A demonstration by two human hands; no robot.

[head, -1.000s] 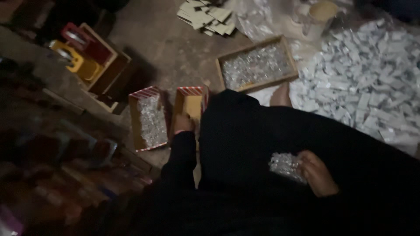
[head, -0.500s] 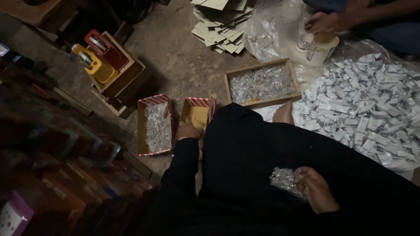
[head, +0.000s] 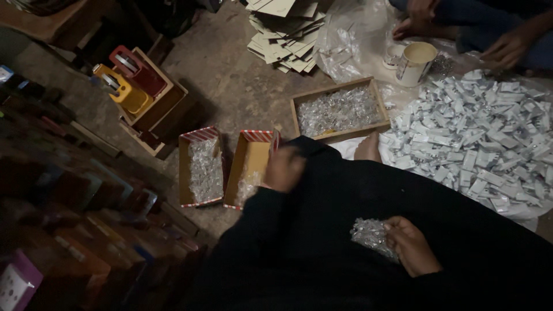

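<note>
A: Where are the person's hands?

B: The right hand (head: pixel 412 247) rests on the dark lap, near and right in the scene. Its fingers (head: pixel 397 227) are curled shut around a bundle of clear plastic packets (head: pixel 371 235). The left hand (head: pixel 283 169) hangs at the right edge of the right-hand striped-edged cardboard box (head: pixel 249 167). It is blurred, so I cannot tell how far its fingers are open or whether they hold anything.

A: What is in that box?

B: A few clear packets near its close end, it seems; the rest shows bare yellow card. Just to its left lies a second striped-edged box (head: pixel 200 167), filled along its length with the same shiny packets.

A: And farther off?

B: A wooden tray (head: pixel 339 110) full of clear packets lies on the floor (head: pixel 230 80), beyond the lap. To its right spreads a heap of small white wrapped pieces (head: pixel 478 138). At the far edge stand a cream cup (head: pixel 416 62) and a stack of flat cardboard sheets (head: pixel 288 29). Another person's hand (head: pixel 507 49) is at the far right.
</note>
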